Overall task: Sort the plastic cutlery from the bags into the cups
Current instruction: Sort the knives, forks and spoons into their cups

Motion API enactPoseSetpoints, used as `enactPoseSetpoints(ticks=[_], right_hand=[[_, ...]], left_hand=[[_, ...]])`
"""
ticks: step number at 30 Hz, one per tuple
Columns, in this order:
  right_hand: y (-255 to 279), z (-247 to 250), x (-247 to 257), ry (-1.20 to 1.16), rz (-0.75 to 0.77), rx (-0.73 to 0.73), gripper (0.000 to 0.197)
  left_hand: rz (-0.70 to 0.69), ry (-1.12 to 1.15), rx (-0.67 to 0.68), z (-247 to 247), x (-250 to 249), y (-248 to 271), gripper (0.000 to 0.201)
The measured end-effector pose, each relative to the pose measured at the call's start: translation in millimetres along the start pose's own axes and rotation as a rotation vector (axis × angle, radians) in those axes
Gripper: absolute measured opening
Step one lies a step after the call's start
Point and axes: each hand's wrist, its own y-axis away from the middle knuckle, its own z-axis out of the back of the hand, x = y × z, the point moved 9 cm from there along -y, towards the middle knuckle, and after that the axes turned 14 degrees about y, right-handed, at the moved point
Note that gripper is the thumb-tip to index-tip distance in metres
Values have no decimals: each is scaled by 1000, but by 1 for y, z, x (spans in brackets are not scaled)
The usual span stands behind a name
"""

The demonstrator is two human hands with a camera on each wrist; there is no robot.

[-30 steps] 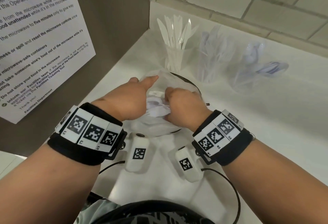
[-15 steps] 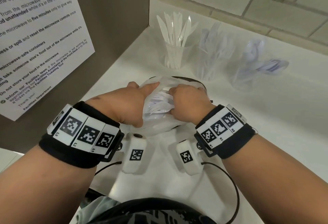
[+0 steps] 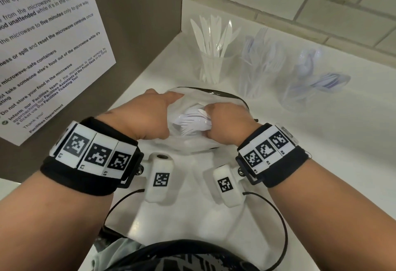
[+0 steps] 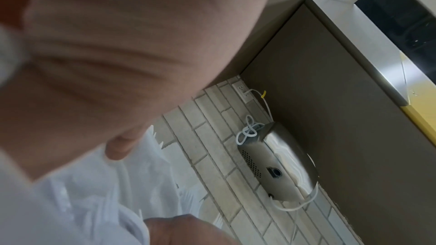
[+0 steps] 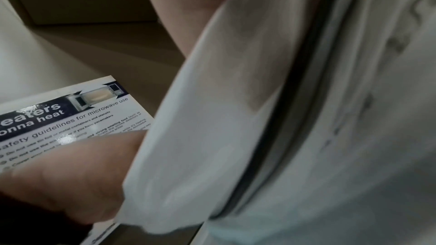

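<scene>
A clear plastic bag [image 3: 192, 145] with a black zip edge lies on the white counter [image 3: 321, 163] in front of me. White plastic cutlery [image 3: 190, 120] is bunched inside it. My left hand [image 3: 150, 116] pinches the bag's left rim and holds the mouth apart. My right hand [image 3: 227, 120] is curled round the cutlery bunch at the bag's mouth; its fingertips are hidden. Behind stand three clear cups: one with knives [image 3: 212, 67], one with forks [image 3: 257, 71], one with spoons [image 3: 300, 90]. The right wrist view shows only the bag [image 5: 235, 137] up close.
A brown side panel with a printed microwave notice [image 3: 42, 56] closes off the left. A tiled wall [image 3: 300, 2] runs behind the cups. A metal wall unit with a white cord [image 4: 278, 167] appears in the left wrist view. Wrist-camera cables hang near my body.
The bag's mouth has been pulled wider. My right hand has shifted slightly away from me with the cutlery bunch in it; my left hand has kept its hold.
</scene>
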Motion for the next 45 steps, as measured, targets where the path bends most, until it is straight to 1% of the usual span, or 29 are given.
enactPoseSetpoints(ticks=[2,3,5,8,11,14,17,19,21,24,26,30,33,36,37,38,39,40,41,42,43,45], right_hand=[[-1,-4,2,-10,37,39,53],[-2,-7,3,-12,51,58,54],[-1,-11,6,-22,53,65,50],[1,-11,9,-95,60,29,45],[2,-8,9,-159,74,-3,44],[2,-11,11,-135,71,-16,40],[3,-12,12,-180,70,-47,33],[4,-10,11,-204,83,-59,35],[4,-5,7,-208,84,-83,37],[6,1,2,-197,76,-135,36],[6,0,0,-256,78,-130,32],[7,2,-3,-366,70,-125,28],[6,11,9,-347,124,-141,23],[5,15,17,-311,173,-142,16],[6,17,13,-345,163,-135,11],[7,19,6,-425,143,-127,13],[10,22,-2,-547,123,-121,19],[11,25,-10,-690,107,-129,20],[13,30,-17,-834,96,-156,16],[16,37,-22,-963,90,-205,10],[18,43,-27,-1087,84,-265,8],[21,52,-34,-1330,76,-379,13]], left_hand=[[-8,17,-24,-1,-1,-1,98],[-35,37,-28,-4,-3,-2,97],[-95,94,-18,-13,-12,-3,92],[-161,191,-4,-15,-24,0,90],[-154,254,38,-16,-26,3,90],[-150,311,89,-20,-28,8,91],[-175,276,128,-22,-31,10,88],[-204,216,87,-14,-29,5,77],[-217,135,-9,0,-21,-6,72],[-138,86,-91,9,-5,-16,71],[-120,93,-90,5,-2,-16,71],[-159,179,-30,-3,-10,-9,75],[-220,247,-29,-5,-23,-7,68],[-226,235,-11,-8,-23,-8,66],[-211,227,-16,-5,-20,-7,68],[-182,209,-28,0,-15,-6,70],[-151,189,-49,4,-9,-5,72],[-127,171,-68,7,-6,-4,76],[-112,159,-77,8,-4,-3,79],[-100,148,-78,7,-5,-1,82],[-93,137,-74,5,-7,0,85],[-80,113,-56,-1,-13,1,90]])
